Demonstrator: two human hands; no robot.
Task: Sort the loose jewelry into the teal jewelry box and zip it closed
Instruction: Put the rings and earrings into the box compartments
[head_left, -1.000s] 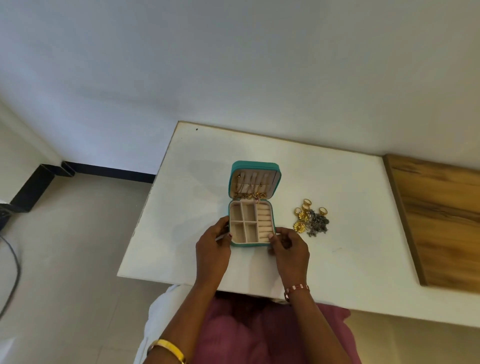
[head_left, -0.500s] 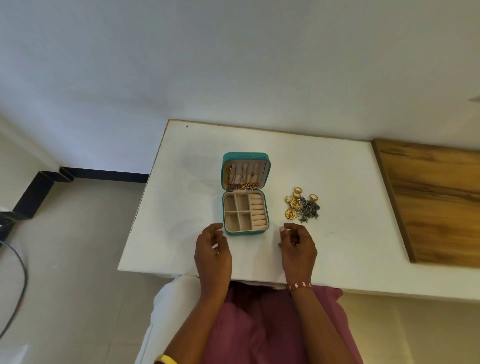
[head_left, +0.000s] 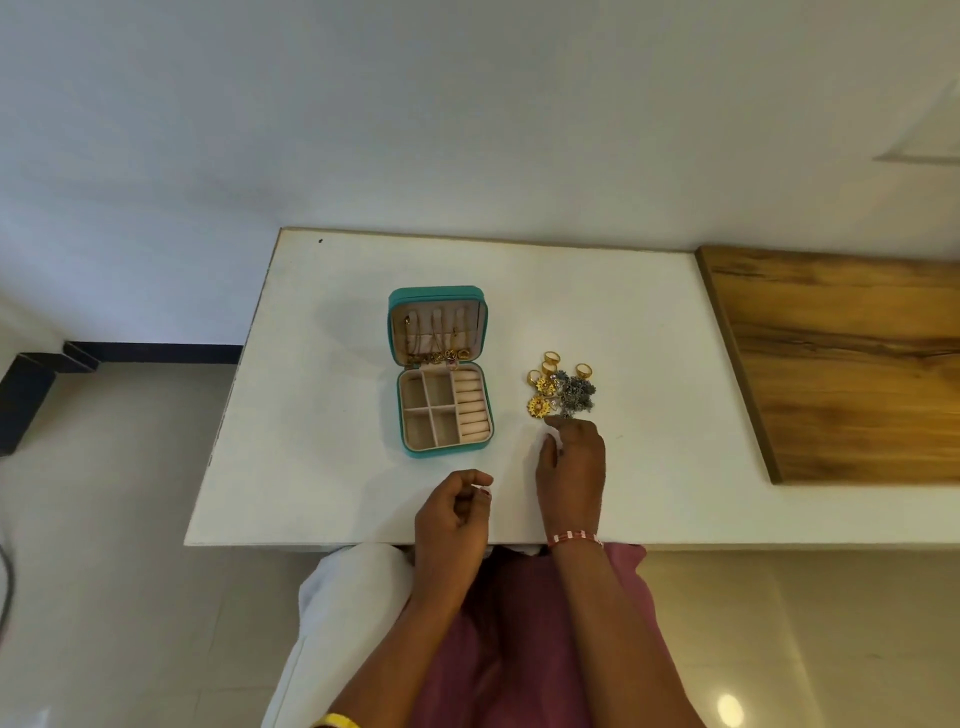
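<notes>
The teal jewelry box (head_left: 444, 451) lies open on the white table (head_left: 322, 415). Its lid (head_left: 438, 325) stands up at the back with gold chains hanging inside. The beige tray shows bare compartments and ring rolls. A pile of loose jewelry (head_left: 560, 391), gold rings and grey pieces, sits to the right of the box. My right hand (head_left: 571, 467) reaches to the pile's near edge, fingertips at the grey pieces; whether it grips one is hidden. My left hand (head_left: 454, 512) hovers near the table's front edge, fingers loosely curled, holding nothing.
A wooden board (head_left: 841, 364) covers the table's right side. A white wall stands behind the table. Tiled floor and a black bar (head_left: 31, 384) lie to the left. My lap in pink cloth is below the table edge.
Both hands let go of the box and drew back. My right hand then moved right and forward to the jewelry pile. The left hand stayed near the front edge.
</notes>
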